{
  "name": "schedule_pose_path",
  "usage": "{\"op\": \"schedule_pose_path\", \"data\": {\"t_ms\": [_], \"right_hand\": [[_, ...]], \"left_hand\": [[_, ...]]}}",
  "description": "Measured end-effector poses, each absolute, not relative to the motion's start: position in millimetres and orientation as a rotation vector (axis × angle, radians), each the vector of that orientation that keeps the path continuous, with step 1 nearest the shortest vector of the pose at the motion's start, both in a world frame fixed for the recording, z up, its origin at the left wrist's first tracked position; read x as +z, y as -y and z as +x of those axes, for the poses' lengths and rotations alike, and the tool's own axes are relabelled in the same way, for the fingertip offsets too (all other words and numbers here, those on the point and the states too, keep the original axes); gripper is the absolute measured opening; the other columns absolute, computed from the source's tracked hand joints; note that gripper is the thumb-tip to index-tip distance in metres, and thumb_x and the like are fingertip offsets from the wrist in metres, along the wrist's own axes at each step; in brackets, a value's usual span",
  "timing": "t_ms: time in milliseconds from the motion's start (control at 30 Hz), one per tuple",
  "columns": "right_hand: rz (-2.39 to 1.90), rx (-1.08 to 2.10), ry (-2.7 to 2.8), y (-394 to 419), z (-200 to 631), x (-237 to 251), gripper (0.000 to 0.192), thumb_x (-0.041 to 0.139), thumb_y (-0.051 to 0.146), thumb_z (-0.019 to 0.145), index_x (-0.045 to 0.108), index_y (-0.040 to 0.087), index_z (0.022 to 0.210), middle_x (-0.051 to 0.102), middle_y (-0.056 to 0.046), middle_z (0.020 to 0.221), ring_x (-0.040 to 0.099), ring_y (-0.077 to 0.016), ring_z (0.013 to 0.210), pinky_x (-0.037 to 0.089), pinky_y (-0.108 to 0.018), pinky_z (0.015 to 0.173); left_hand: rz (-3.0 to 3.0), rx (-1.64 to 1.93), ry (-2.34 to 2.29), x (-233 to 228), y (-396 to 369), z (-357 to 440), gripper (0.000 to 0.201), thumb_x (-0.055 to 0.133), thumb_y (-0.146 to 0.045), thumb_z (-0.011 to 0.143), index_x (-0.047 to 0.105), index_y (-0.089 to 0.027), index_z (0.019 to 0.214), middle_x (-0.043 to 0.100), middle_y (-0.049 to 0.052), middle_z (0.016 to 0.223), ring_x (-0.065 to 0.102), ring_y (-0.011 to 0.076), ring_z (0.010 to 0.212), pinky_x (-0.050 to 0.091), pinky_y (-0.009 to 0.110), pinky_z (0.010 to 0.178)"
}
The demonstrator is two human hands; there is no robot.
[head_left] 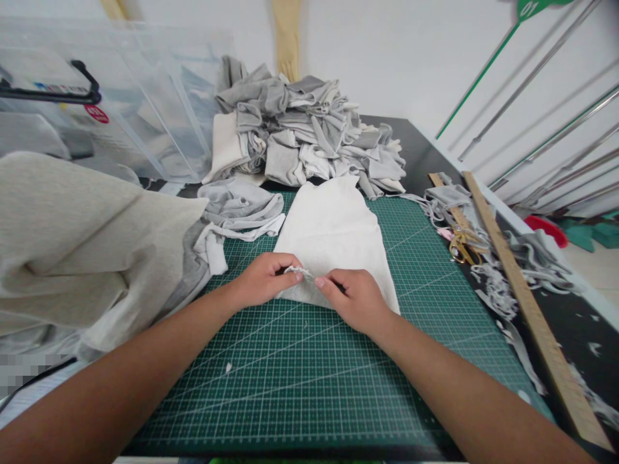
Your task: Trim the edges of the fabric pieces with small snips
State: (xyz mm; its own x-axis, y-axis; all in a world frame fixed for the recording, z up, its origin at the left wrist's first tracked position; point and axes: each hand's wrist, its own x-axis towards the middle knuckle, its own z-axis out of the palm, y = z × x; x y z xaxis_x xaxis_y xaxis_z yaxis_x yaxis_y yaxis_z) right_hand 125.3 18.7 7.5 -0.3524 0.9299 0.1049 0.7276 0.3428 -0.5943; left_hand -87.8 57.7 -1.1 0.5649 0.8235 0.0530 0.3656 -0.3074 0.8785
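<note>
I had my left hand [264, 278] and right hand [355, 298] each in a closed pinching grip on the near edge of the white trapezoid fabric piece [333, 238] lying on the green gridded cutting mat [300, 374].

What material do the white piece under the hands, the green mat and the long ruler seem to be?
White piece: soft knit fabric, matte, frayed at the pinched edge. Green mat: probably vinyl or rubber, smooth, with a printed grid. Long ruler: wood, by its tan colour.

Matt cloth piece [333, 241]; gridded, seemingly rubbery mat [300, 380]; wooden ruler [527, 303].
</note>
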Motion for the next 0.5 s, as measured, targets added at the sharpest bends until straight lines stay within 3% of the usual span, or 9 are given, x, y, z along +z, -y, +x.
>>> {"op": "schedule_pose_path", "data": {"t_ms": [233,400,500], "right_hand": [[-1.468,0.621,2.187,-17.9,124.5,8.0,0.048,0.040,0.050,0.092,0.061,0.018,0.064,0.059,-0.001,0.057,0.050,-0.0111,0.054,0.031,-0.025,0.054],[-1.478,0.597,2.204,-17.2,124.4,6.9,0.049,0.038,0.052,0.092,0.064,0.018,0.068,0.062,-0.002,0.060,0.052,-0.0119,0.056,0.033,-0.025,0.055],[-1.465,0.577,2.228,-16.4,123.9,6.7,0.048,0.038,0.052,0.093,0.067,0.019,0.073,0.064,-0.002,0.063,0.054,-0.0123,0.058,0.034,-0.025,0.056]], "left_hand": [[1.930,0.606,-0.927,-0.6,-56.0,-87.6,0.023,0.054,-0.033,0.086,0.064,-0.013,0.081,0.052,-0.004,0.060,0.044,0.0086,0.056,0.033,0.019,0.054],[1.933,0.604,-0.884,-0.1,-55.0,-85.8,0.021,0.055,-0.027,0.084,0.069,-0.015,0.095,0.068,0.002,0.080,0.058,0.0127,0.071,0.043,0.022,0.064],[1.954,0.587,-0.899,0.6,-54.6,-84.4,0.023,0.058,-0.027,0.081,0.070,-0.016,0.098,0.070,0.003,0.084,0.062,0.0146,0.075,0.045,0.024,0.067]]}}
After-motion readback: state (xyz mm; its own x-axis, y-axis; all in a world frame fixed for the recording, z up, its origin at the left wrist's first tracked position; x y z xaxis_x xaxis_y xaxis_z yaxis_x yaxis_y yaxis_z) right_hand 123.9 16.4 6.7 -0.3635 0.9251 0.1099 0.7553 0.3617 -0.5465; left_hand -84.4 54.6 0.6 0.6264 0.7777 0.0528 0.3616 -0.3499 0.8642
